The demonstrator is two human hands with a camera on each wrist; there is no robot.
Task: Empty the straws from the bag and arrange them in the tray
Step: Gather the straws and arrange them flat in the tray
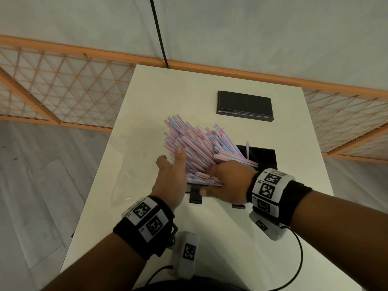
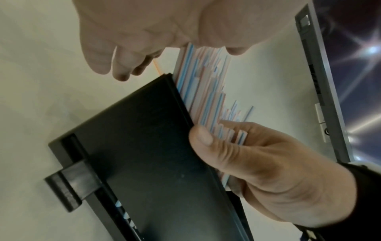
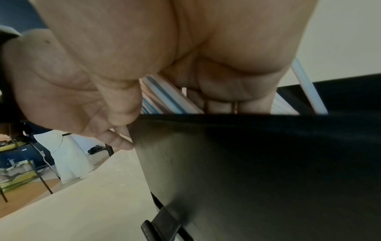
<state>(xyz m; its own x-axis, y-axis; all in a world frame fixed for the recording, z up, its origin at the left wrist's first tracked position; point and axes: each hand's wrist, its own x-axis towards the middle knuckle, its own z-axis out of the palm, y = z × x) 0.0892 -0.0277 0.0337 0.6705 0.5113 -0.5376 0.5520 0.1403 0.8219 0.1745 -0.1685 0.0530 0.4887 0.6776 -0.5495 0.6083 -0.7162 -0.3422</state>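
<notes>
A heap of pink-and-blue striped straws (image 1: pixel 197 143) lies fanned across a black tray (image 1: pixel 262 158) on the white table, their far ends sticking out past the tray to the left. My right hand (image 1: pixel 218 181) grips the near ends of the bunch, thumb on the tray's near wall (image 2: pixel 144 138). My left hand (image 1: pixel 171 156) stands edge-on against the left side of the heap with straight fingers, holding nothing. The empty clear bag (image 1: pixel 126 175) lies flat to the left. One straw leans upright in the tray's right part. In the right wrist view my fingers (image 3: pixel 226 97) reach in among the straws (image 3: pixel 164 97).
A black lid or second tray (image 1: pixel 244 106) sits at the back of the table (image 1: pixel 231 238). The table's left edge runs close to the bag. A black cable (image 1: pixel 159 34) hangs behind the far edge, in front of an orange lattice rail.
</notes>
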